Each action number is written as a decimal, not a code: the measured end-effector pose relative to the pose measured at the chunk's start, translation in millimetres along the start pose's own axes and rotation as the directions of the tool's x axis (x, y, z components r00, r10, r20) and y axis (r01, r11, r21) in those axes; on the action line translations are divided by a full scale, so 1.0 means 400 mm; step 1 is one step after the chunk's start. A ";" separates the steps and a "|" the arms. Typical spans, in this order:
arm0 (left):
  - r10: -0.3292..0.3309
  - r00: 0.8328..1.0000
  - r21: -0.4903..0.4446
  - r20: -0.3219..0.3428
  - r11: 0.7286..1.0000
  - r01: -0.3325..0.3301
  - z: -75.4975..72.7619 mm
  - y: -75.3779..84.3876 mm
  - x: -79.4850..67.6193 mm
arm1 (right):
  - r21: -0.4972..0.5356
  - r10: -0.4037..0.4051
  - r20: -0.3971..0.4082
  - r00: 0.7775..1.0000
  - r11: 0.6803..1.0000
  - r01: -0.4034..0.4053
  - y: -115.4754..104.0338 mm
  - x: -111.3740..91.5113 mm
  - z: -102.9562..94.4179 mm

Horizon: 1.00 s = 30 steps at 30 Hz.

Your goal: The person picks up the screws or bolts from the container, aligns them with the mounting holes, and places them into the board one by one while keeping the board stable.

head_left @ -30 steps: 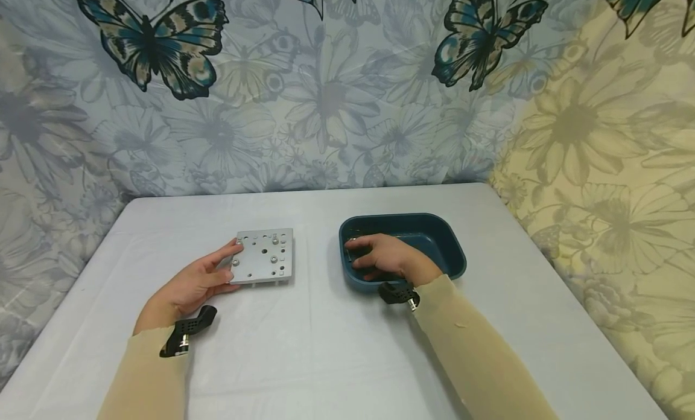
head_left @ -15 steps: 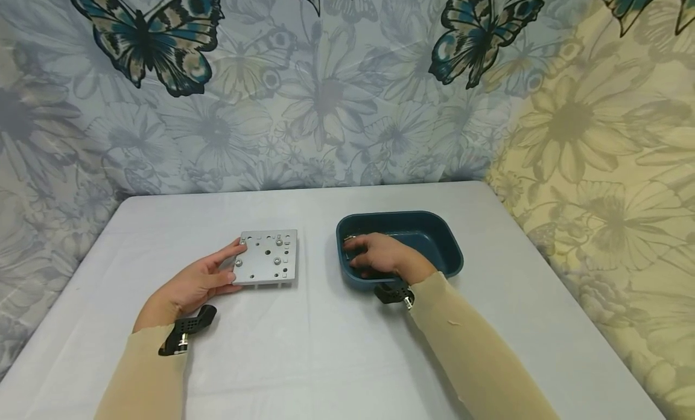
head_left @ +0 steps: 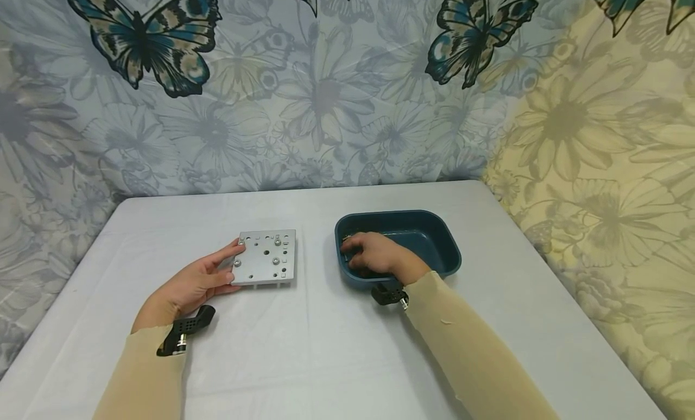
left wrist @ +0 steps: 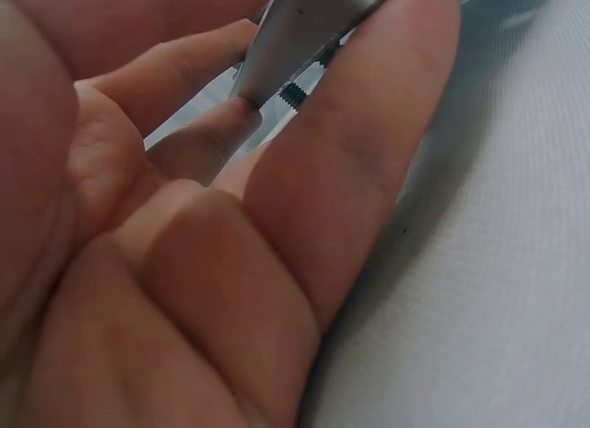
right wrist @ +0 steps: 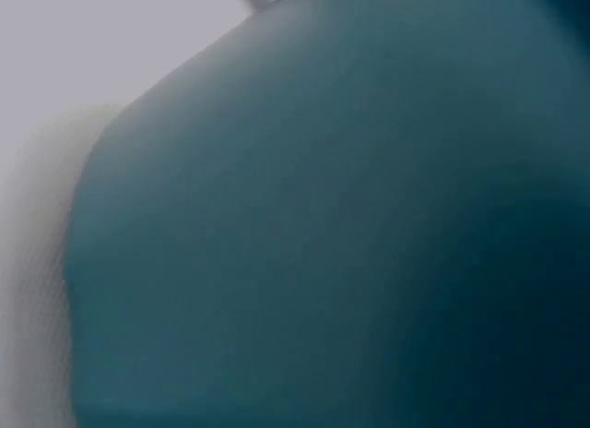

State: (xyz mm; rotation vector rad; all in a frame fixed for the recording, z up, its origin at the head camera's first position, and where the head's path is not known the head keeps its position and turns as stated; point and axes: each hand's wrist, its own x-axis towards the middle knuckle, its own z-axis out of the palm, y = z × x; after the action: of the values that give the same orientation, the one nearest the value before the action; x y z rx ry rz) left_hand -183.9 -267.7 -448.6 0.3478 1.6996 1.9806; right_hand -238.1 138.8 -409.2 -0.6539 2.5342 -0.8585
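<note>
A silver metal plate (head_left: 257,270) with drilled holes and several screws is tilted up in my left hand (head_left: 187,287), on the left side of the table. My thumb and fingers grip its left edge. In the left wrist view a threaded screw end (left wrist: 292,95) sticks out from under the plate (left wrist: 297,41). My right hand (head_left: 382,254) reaches down inside the left end of a dark blue plastic tray (head_left: 431,245). Its fingertips bend toward the tray floor beside small shiny pieces, and the hand covers most of them; I cannot tell whether they pinch one.
A white cloth (head_left: 304,347) covers the table. Behind it hangs a fabric backdrop (head_left: 326,118) printed with butterflies and flowers. The tray's blue wall (right wrist: 240,225) fills most of the right wrist view. Black camera mounts (head_left: 187,329) sit on both wrists.
The fingers of my right hand have bent further down into the tray's left end. My left hand still holds the plate, which has hardly moved. The head view has shifted slightly.
</note>
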 end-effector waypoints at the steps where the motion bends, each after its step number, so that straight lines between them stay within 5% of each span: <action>1: -0.003 1.000 0.003 -0.001 1.000 0.003 0.001 0.001 0.000 | -0.024 -0.010 -0.008 1.000 1.000 0.010 0.000 0.003 0.001; 14: -0.004 1.000 0.031 -0.004 1.000 0.004 0.004 0.002 -0.003 | -0.160 -0.076 -0.044 0.996 0.985 0.068 -0.006 0.014 0.012; 30: 0.017 0.999 0.039 0.035 0.999 -0.018 0.006 -0.005 -0.003 | -0.262 -0.055 -0.089 0.995 0.965 0.030 -0.007 0.015 0.025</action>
State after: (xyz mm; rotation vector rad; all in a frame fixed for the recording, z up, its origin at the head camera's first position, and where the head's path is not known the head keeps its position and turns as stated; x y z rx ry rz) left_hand -181.5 -266.1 -449.9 0.4106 1.7215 1.9443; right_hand -237.3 129.1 -416.0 -0.7658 2.7566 -0.5864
